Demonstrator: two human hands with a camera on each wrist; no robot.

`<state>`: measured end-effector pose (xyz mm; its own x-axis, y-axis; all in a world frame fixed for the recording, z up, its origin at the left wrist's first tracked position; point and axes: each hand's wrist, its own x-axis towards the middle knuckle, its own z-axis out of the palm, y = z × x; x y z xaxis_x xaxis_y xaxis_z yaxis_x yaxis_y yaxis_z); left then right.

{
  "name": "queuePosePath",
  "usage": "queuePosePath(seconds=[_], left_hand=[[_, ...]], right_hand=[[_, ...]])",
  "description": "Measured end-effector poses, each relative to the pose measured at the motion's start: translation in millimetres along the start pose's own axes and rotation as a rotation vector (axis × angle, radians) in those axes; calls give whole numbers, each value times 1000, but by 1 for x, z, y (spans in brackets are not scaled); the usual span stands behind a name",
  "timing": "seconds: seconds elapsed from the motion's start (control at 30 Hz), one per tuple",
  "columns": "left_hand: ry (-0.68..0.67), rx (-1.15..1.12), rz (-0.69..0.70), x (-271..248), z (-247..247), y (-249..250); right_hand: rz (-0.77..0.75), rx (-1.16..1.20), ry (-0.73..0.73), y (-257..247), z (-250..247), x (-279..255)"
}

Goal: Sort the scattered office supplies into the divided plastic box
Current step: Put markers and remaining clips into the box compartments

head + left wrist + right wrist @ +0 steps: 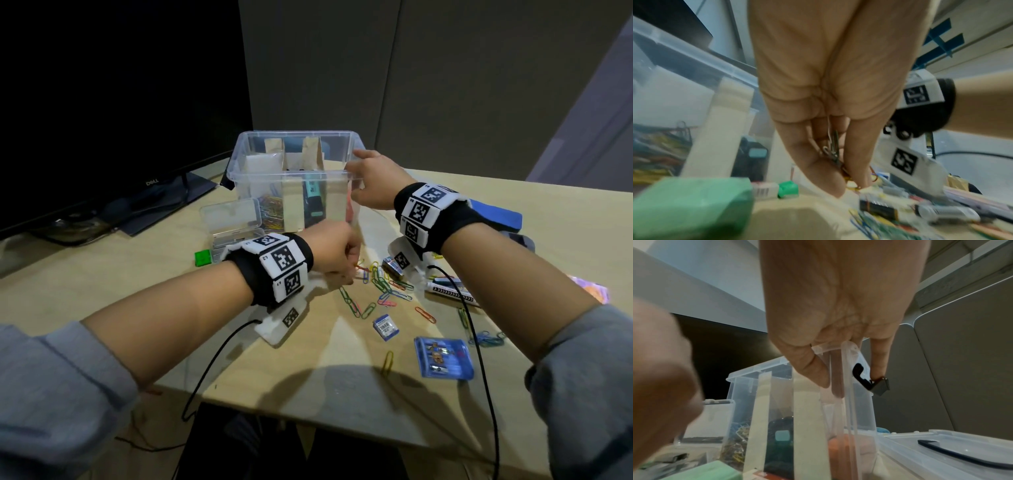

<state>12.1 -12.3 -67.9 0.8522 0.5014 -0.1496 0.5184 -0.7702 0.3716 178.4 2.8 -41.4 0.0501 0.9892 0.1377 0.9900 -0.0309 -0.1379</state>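
The divided plastic box (pixel 294 178) stands at the table's (pixel 102 291) far side. Right hand (pixel 371 181) grips its near right corner, thumb inside, while left hand (pixel 830 100) pinches several paper clips (pixel 833 150) (colours blurred) above the scattered clips (pixel 383 287).

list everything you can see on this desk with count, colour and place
box: one, clear, desk back, cardboard dividers
paper clips: many, mixed colours, loose mid-desk; more in box's left compartment
small case: one, clear, left of box
green block: one, by small case
blue case: one, near front edge
monitor: one, black, left
left hand: pinches paper clips
right hand: grips box's right rim
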Motion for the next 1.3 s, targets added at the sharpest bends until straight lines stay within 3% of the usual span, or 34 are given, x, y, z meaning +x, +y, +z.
queuePosePath(seconds=[0.43,0.67,0.83,1.0,1.13,1.2,1.3], left_hand=[[392,-221,-276,-23,-126,-63],[464,-42,-425,0,-138,-79],[441,131,-494,10,-132,-84],[516,119,-383,7,-123,-84],[674,113,-133,-15,-101,-66],[549,105,-16,-30,-84,-56],[210,220,18,-45,-57,-53]], right_hand=[[29,-44,-43,-7,-10,-2],[29,-31,-33,-3,-5,2],[21,-5,-24,0,-3,3],[17,9,-17,1,-3,3],[11,7,-15,1,-2,2],[10,4,-18,0,-3,2],[16,2,-25,0,-4,2]])
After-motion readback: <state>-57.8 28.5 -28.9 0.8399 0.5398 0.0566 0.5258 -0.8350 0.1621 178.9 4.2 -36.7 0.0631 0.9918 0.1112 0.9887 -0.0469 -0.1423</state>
